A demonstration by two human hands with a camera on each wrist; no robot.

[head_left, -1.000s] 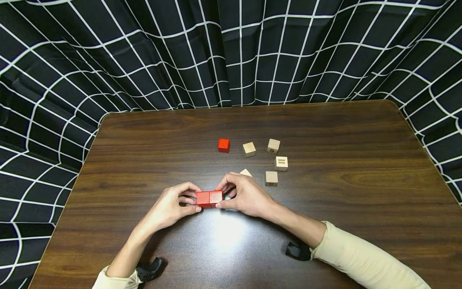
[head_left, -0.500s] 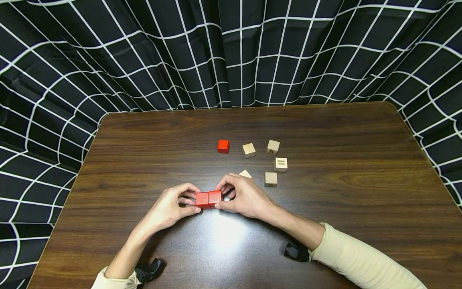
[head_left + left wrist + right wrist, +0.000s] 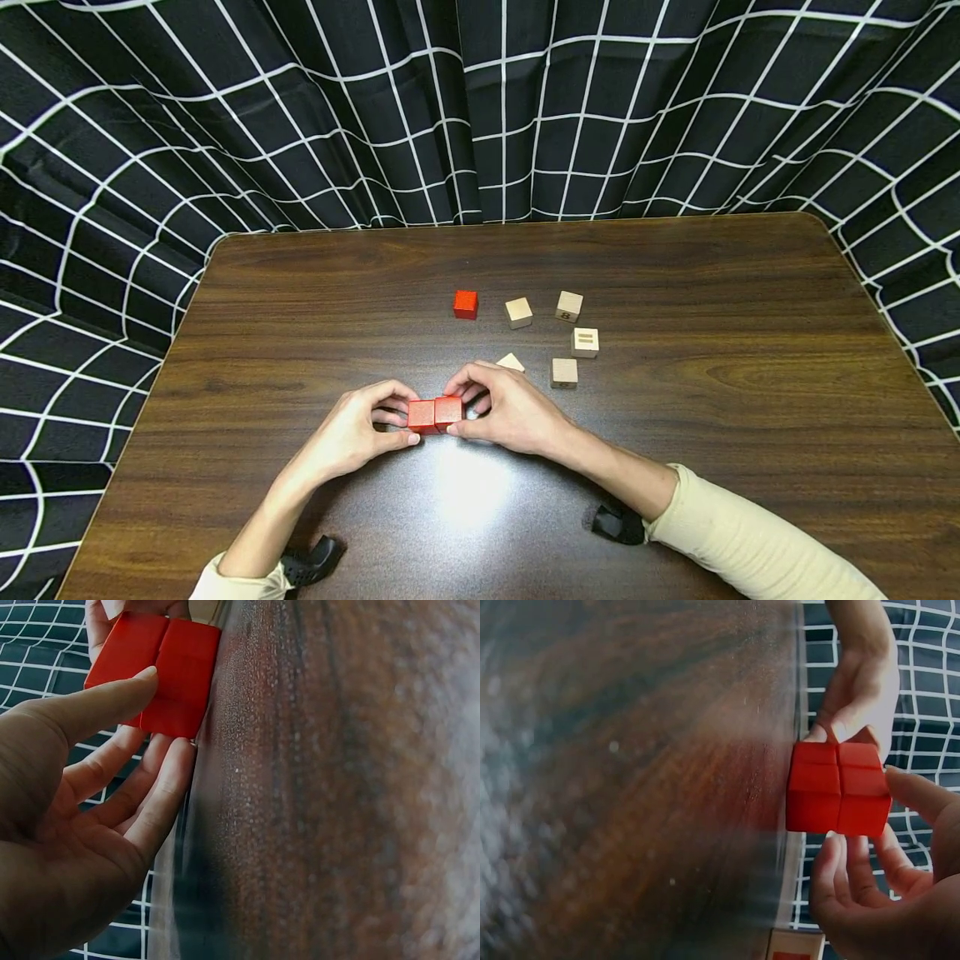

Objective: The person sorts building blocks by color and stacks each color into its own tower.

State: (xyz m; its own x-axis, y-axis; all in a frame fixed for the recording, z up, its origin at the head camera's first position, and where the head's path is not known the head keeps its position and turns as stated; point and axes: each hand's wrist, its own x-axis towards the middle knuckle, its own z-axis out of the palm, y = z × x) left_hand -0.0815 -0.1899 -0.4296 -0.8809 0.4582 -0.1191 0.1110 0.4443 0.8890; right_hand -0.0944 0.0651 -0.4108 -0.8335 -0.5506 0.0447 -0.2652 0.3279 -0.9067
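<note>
Several red cubes [image 3: 422, 417] stand together on the table as a small block, two wide and two high in the right wrist view. At its left end my left hand [image 3: 356, 429] pinches the cubes, with the thumb [image 3: 124, 694] on the near face and the fingers behind and below. My right hand [image 3: 513, 408] pinches the upper right cube [image 3: 448, 412] between thumb and index finger, its other fingers loosely curled beside the block. In the right wrist view narrow seams show between the red cubes [image 3: 838, 791].
Another red cube [image 3: 466, 305] lies farther back. Right of it are several plain wooden cubes [image 3: 518, 312], one marked with an 8 [image 3: 568, 307] and one with an equals sign [image 3: 585, 342]. One wooden cube [image 3: 512, 362] is partly hidden behind my right hand. A black grid curtain [image 3: 480, 108] borders the table.
</note>
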